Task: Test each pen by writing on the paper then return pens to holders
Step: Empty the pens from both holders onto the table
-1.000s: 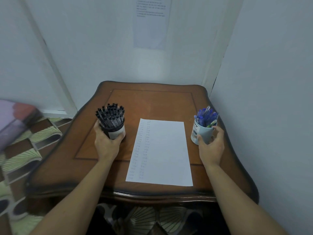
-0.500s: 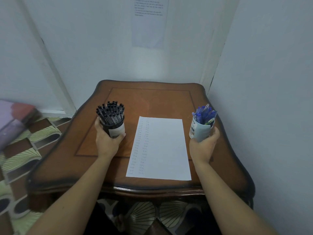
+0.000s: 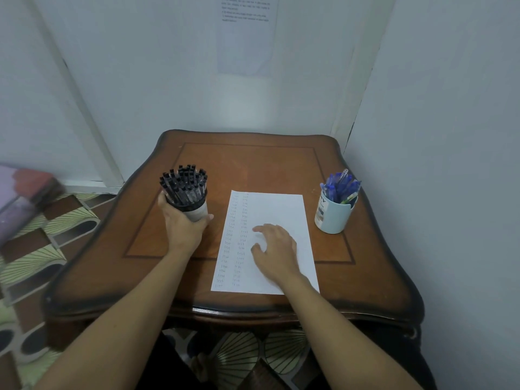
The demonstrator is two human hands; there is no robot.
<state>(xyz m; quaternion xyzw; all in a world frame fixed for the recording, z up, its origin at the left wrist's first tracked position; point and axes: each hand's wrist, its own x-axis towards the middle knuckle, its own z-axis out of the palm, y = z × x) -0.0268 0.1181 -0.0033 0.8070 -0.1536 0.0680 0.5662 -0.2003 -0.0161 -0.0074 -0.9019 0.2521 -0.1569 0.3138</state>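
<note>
The black pens (image 3: 184, 182) stand bunched in a dark-rimmed holder (image 3: 198, 211) just left of the paper (image 3: 281, 209), caps up, their long axes near upright and fanning a little. The left hand (image 3: 183, 226) wraps the holder from the near side, fingers curled round its wall. The right hand (image 3: 277, 247) is over the middle of the paper, fingers loose and spread, holding nothing; it is blurred, so I cannot tell whether it touches the sheet.

From that free hand the black pens lie forward and to the left, and the blue pens (image 3: 340, 185) in their pale cup (image 3: 333, 218) lie forward and to the right, standing alone. A pull straight up along either bunch looks like the likely next move.

Two columns of writing fill the paper's left part; its right half is blank. The cup is near the right edge of the table (image 3: 253, 164), with the wall (image 3: 436, 136) close beyond.
</note>
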